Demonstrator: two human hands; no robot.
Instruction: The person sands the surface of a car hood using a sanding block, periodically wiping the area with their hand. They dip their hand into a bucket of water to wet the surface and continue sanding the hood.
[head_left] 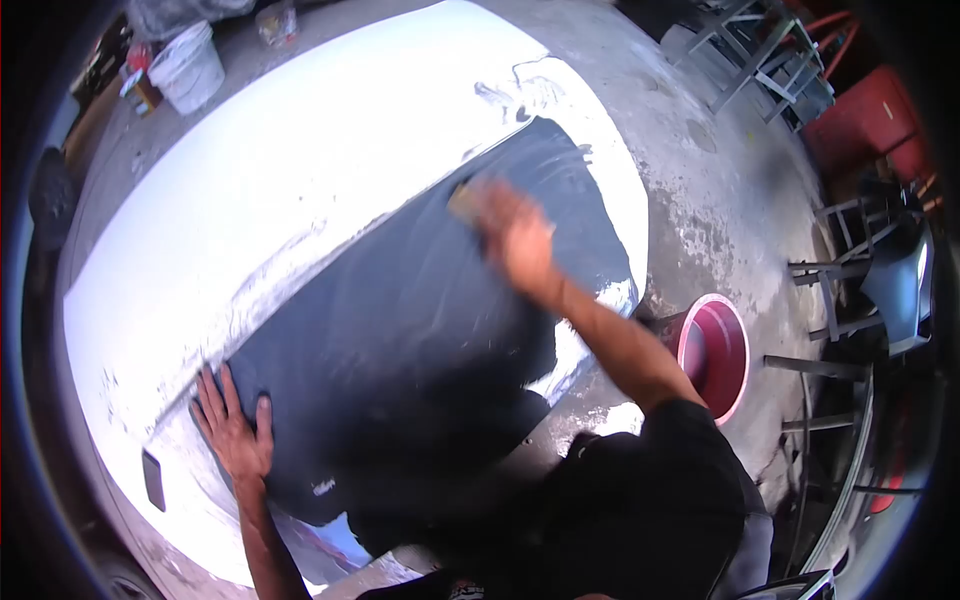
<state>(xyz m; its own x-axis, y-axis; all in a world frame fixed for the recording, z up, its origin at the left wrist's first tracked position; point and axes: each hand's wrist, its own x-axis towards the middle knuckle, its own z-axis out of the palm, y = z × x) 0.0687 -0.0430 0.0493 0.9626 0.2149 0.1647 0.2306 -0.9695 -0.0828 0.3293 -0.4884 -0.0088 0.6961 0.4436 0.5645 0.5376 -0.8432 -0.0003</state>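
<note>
A big white panel [230, 170], which looks like a car body part, lies in front of me with a dark grey section [400, 300] on its near side. My left hand [235, 430] rests flat at the left end of the grey section, fingers spread and holding nothing. Over the upper right of the grey surface is my right hand [515, 235], smeared by motion. Its fingers are closed round a small yellowish pad [463, 201] that appears pressed to the surface. Faint pale streaks cross the grey area.
A red bucket [715, 355] stands on the concrete floor [690, 190] right of the panel. At the back left are a white bucket [188, 70] and a small can [140, 92]. Metal stands [755, 60] and a red box-like object [865, 120] line the right side.
</note>
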